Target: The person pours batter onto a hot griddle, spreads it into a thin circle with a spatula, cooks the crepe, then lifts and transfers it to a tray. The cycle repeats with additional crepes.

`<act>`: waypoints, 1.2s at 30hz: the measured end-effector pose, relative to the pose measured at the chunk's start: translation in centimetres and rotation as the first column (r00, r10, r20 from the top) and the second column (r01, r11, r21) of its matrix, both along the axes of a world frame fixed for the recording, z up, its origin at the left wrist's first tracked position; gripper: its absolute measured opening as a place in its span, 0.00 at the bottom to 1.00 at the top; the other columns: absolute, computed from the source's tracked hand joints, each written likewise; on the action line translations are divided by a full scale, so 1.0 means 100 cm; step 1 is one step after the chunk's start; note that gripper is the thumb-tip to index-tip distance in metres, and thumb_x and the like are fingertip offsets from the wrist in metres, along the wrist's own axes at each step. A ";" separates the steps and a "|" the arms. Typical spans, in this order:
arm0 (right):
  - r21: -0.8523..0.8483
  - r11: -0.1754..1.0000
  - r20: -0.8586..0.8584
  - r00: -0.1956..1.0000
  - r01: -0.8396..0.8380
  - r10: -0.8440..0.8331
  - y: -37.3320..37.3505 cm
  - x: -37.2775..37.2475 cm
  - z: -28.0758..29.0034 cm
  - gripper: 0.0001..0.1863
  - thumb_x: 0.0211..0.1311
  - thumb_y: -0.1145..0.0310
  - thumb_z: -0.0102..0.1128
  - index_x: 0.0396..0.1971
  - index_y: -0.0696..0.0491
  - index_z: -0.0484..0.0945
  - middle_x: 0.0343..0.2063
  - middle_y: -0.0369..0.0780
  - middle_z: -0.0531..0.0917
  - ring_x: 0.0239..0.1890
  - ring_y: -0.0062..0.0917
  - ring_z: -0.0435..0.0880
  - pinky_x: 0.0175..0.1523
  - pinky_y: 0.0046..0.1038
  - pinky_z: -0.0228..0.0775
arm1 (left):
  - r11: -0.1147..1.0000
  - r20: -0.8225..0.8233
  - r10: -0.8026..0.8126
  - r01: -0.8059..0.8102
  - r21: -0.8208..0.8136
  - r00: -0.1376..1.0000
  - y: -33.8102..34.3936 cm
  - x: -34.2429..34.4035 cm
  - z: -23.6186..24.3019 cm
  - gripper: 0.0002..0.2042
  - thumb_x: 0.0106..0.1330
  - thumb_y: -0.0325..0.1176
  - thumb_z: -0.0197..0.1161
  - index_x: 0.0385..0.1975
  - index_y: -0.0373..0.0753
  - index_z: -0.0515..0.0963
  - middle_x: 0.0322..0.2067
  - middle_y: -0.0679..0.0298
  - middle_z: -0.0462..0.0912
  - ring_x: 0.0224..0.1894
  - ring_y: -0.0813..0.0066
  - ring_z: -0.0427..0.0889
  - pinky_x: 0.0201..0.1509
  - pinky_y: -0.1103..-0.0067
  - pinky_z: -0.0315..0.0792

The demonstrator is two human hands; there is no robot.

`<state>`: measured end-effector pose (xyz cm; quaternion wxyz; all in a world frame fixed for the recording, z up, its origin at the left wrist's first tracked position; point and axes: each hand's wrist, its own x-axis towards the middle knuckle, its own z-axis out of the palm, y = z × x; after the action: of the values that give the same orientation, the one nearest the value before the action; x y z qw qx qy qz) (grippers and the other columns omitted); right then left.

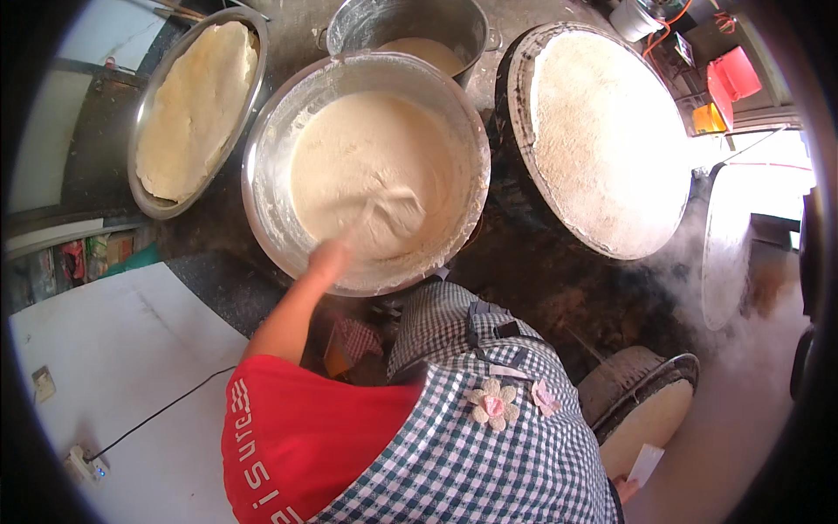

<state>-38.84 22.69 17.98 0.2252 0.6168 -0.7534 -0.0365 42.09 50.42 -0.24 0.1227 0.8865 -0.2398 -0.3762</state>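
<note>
Checked green-and-white apron (489, 454) nearest; left hand (332, 258), grip hidden, cannot tell, dips into pale batter (367, 175) filling wide round steel basin (262, 210); flatbreads (196, 105) fill oval steel tray (144, 196).

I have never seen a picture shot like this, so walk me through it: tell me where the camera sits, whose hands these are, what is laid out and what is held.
There is no machine here. A person wears a wide-angle camera on the head, looking down, so straight edges bend near the rim. The left hand reaches from a red sleeve into the large round metal basin of pale batter; it is blurred, so I cannot tell whether it grips anything. The right hand, barely visible at the lower edge, seems to hold a small white flat scraper. A checked apron fills the foreground. Around the basin lie an oval metal tray of thin flatbread, a metal pot of batter and a round steaming griddle.
</note>
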 end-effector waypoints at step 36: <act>0.347 0.551 0.667 -0.213 -0.759 -0.714 -0.074 0.572 -0.079 0.18 0.62 0.70 0.46 0.51 0.60 0.67 0.34 0.36 0.79 0.30 0.17 0.77 0.36 0.19 0.69 | 0.194 -0.990 -0.119 -0.979 0.055 -0.079 -0.064 0.000 -0.010 0.21 0.63 0.44 0.54 0.55 0.51 0.60 0.16 0.78 0.57 0.09 0.94 0.53 0.15 0.90 0.49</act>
<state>18.36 15.30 10.10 -0.7846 0.4095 -0.4511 0.1148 42.08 43.98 -1.27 0.7770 0.2636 0.1643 -0.5475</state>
